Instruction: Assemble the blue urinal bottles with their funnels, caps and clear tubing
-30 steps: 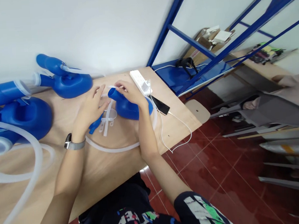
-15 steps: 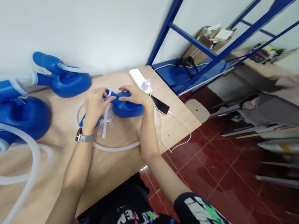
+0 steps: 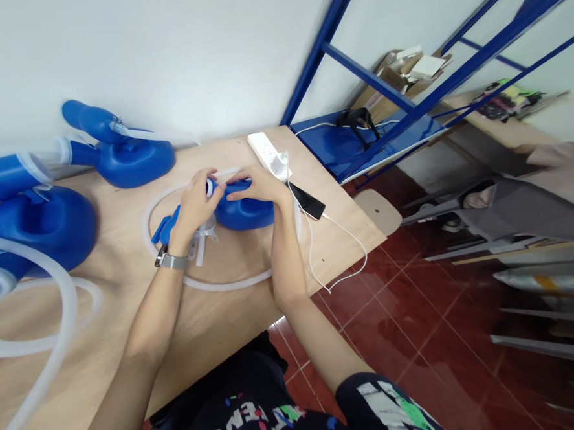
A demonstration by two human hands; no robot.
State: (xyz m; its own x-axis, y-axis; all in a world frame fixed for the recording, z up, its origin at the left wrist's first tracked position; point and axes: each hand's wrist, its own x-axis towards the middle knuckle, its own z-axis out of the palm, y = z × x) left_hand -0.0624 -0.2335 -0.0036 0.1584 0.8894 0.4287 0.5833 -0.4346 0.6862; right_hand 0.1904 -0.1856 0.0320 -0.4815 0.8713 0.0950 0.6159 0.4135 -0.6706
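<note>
Left hand (image 3: 193, 204) fingers pinched on white collar (image 3: 209, 186) at neck of blue vessel (image 3: 245, 212); vessel mid table (image 3: 234, 302), near power strip (image 3: 268, 152). Right hand (image 3: 258, 184) curled over vessel top, gripping. Step, judged: fitting collar onto neck. Seating calls for steady vessel, straight push

- You are in a small workshop or stockroom, not a living space.
- Your bench is a bare plywood table (image 3: 215, 310) set against a plain white wall (image 3: 184, 46).
- Several matching blue plastic vessels (image 3: 132, 161) and coils of clear tubing (image 3: 68, 300) lie on it.
- A blue steel rack (image 3: 371, 80) holding cardboard boxes (image 3: 395, 72) stands beside it on a red tiled floor (image 3: 421, 336).
</note>
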